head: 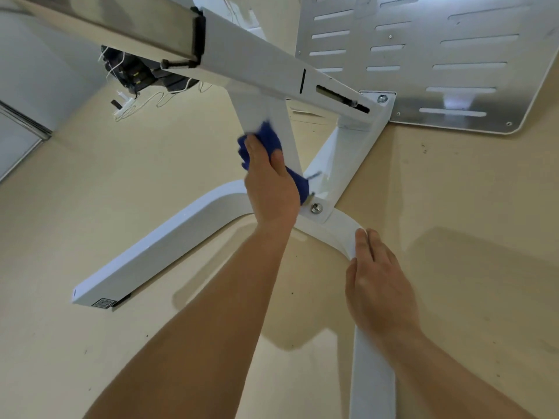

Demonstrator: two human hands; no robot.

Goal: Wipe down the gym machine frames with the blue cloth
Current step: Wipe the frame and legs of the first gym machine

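A white gym machine frame (157, 255) stands on a beige floor, with a curved base, an upright post (257, 107) and a sloping beam (257, 58). My left hand (270, 189) grips the blue cloth (269, 136) and holds it against the lower part of the upright post. The cloth wraps round the post under my fingers, and part of it shows below my palm. My right hand (378, 282) rests flat with straight fingers on the curved right leg of the base (341, 229).
A slotted metal footplate (438, 55) lies at the top right behind the frame. A dark bundle with white cords (133, 74) sits on the floor at the upper left. A steel bar (106, 22) joins the sloping beam. Bolts fix the brace (316, 208).
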